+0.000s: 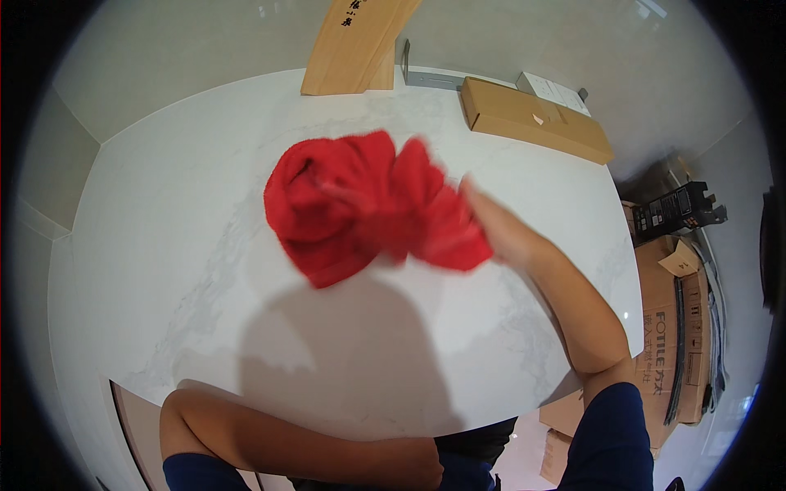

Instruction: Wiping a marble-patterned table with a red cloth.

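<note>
A bunched red cloth (344, 202) lies crumpled over the middle of the white marbled countertop (184, 245), its right part blurred. At that right end is my right hand (497, 227), blurred too, with its fingers mostly hidden behind the cloth, which it grips. My left forearm lies across the near edge of the counter, and my left hand (424, 463) is held low in front of my body. Its fingers are turned away from view, so what they do does not show.
Along the back wall stand light wooden boards (350, 55), a grey metal bracket (433, 80), a long cardboard box (534, 119) and a white box (552, 92). Beyond the counter's right edge are a black box (669, 212) and stacked cardboard cartons (660, 325).
</note>
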{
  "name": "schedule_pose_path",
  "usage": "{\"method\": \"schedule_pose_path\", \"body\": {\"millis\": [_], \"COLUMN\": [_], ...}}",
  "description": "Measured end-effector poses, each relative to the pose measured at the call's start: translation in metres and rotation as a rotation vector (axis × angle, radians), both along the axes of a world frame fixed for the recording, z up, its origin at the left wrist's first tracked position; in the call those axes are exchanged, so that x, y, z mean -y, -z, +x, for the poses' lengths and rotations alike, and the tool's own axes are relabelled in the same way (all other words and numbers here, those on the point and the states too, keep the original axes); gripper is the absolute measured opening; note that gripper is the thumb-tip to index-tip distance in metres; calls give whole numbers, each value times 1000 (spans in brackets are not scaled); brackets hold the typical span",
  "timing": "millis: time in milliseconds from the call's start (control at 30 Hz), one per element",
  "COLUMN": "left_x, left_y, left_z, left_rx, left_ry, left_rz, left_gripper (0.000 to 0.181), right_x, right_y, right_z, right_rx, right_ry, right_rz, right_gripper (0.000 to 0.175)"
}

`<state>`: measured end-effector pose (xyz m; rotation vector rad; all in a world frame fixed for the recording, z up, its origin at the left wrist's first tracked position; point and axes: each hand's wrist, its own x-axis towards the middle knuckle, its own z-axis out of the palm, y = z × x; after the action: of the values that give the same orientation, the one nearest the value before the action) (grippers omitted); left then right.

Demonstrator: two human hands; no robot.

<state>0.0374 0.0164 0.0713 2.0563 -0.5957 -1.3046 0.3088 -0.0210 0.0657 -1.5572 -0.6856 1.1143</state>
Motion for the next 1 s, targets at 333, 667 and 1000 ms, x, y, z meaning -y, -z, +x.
{"method": "schedule_pose_path", "body": {"millis": [333, 667, 1000], "left_x": [-4, -2, 0], "left_y": [20, 27, 33], "left_z": [13, 17, 14], "left_rx": [27, 81, 119], "left_ry": [60, 110, 158], "left_rz": [-40, -84, -121], "left_gripper": [22, 24, 26], "right_x": [3, -4, 2], "right_y": [-6, 45, 4], "right_z": [-9, 42, -101], "right_rx": [25, 696, 1245], "right_ry": [-906, 233, -504], "right_rz": [70, 439, 313], "right_gripper": [48, 43, 59]}}
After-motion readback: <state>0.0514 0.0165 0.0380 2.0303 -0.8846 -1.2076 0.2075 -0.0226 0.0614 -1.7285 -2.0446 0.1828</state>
